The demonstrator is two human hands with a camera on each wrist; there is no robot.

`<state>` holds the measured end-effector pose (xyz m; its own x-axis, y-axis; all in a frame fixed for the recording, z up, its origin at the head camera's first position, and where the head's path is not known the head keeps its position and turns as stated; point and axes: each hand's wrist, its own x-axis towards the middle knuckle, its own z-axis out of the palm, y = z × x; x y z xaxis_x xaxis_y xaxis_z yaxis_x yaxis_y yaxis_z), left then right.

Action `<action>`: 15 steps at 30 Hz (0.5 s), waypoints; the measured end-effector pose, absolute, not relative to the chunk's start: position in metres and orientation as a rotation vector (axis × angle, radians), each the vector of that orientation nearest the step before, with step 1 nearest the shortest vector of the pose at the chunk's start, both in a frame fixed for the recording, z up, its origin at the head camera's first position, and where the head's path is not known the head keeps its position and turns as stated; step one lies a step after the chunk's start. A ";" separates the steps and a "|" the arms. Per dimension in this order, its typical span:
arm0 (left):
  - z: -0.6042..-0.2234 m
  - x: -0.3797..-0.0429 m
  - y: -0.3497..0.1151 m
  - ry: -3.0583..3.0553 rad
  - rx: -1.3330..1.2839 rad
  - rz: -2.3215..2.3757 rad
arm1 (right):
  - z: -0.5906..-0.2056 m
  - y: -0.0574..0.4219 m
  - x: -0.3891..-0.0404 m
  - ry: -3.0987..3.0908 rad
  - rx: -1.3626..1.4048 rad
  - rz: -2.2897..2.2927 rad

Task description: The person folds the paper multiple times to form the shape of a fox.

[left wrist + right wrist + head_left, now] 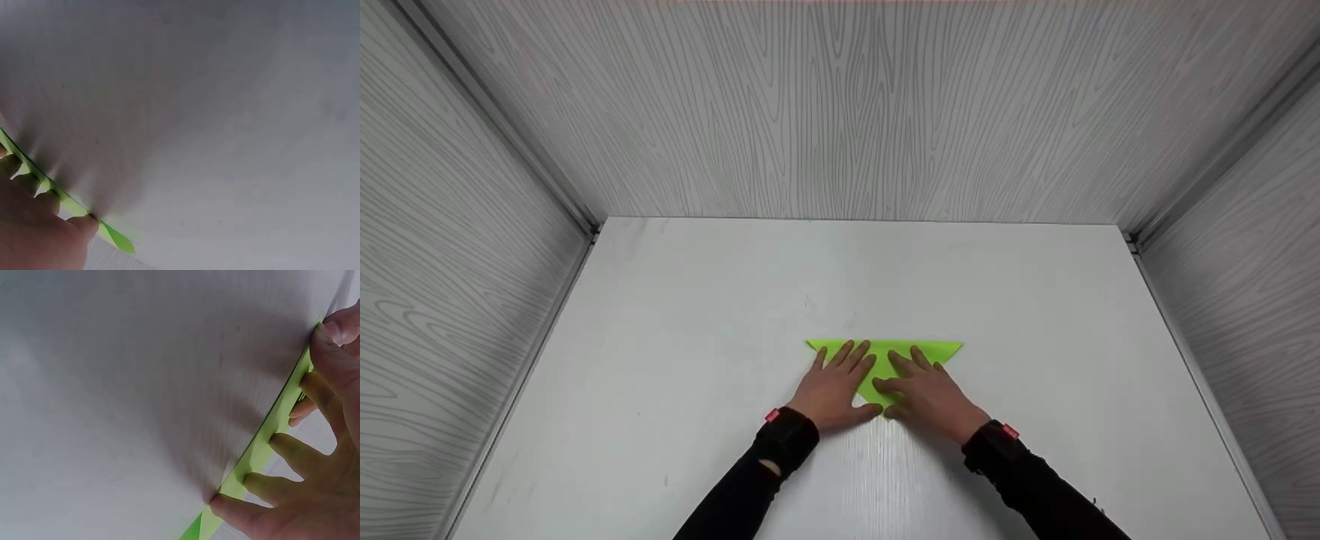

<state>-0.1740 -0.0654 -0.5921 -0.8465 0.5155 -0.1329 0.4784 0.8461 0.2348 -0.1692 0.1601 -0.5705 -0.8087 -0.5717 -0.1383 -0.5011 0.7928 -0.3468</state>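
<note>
Centrally, in the head view, a bright green triangular sheet (880, 352) lies on a white tabletop (697, 315), directly beneath both hands. Its long straight edge runs left to right on the far side, just past the fingertips; its point aims back toward the person. The left hand (832, 394) rests on the left half, the right hand (934, 397) on the right half, so neither is nearer. Both have fingers spread, pressing rather than gripping; their thumbs come close at the near point, and I cannot tell whether they touch.

From the left wrist, fingers rest along the sheet's slanting strip, with a darker green corner showing beyond the last one.

From the right wrist, spread fingertips line the sheet's edge, a darker green part at the lower end; thumbs sit close together at the upper end.
</note>
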 end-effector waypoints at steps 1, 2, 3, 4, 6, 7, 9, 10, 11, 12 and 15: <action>-0.592 -0.174 -0.065 2.830 0.767 0.289 | -0.570 0.160 -0.169 2.747 -0.837 -0.435; -0.592 -0.175 -0.065 2.832 0.768 0.295 | -0.570 0.160 -0.169 2.747 -0.837 -0.434; -0.592 -0.175 -0.065 2.834 0.768 0.302 | -0.571 0.160 -0.169 2.746 -0.836 -0.433; -0.592 -0.175 -0.065 2.839 0.771 0.305 | -0.570 0.160 -0.169 2.747 -0.836 -0.432; -0.592 -0.176 -0.066 2.849 0.780 0.302 | -0.570 0.160 -0.169 2.749 -0.839 -0.426; -0.592 -0.177 -0.067 2.855 0.785 0.298 | -0.570 0.159 -0.169 2.751 -0.843 -0.424; -0.592 -0.178 -0.068 2.873 0.797 0.284 | -0.571 0.159 -0.169 2.755 -0.848 -0.417; -0.593 -0.178 -0.069 2.886 0.800 0.274 | -0.571 0.159 -0.169 2.759 -0.852 -0.413; -0.593 -0.178 -0.070 2.897 0.798 0.263 | -0.572 0.159 -0.169 2.760 -0.852 -0.412; -0.593 -0.179 -0.072 2.908 0.797 0.255 | -0.571 0.159 -0.169 2.760 -0.850 -0.408; -0.594 -0.180 -0.076 2.929 0.797 0.255 | -0.571 0.158 -0.169 2.758 -0.841 -0.406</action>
<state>-0.1798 -0.0764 -0.5936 -0.8589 0.5098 -0.0480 0.4939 0.8495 0.1855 -0.1694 0.1583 -0.5714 -0.8091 -0.5716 -0.1366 -0.5080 0.7971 -0.3263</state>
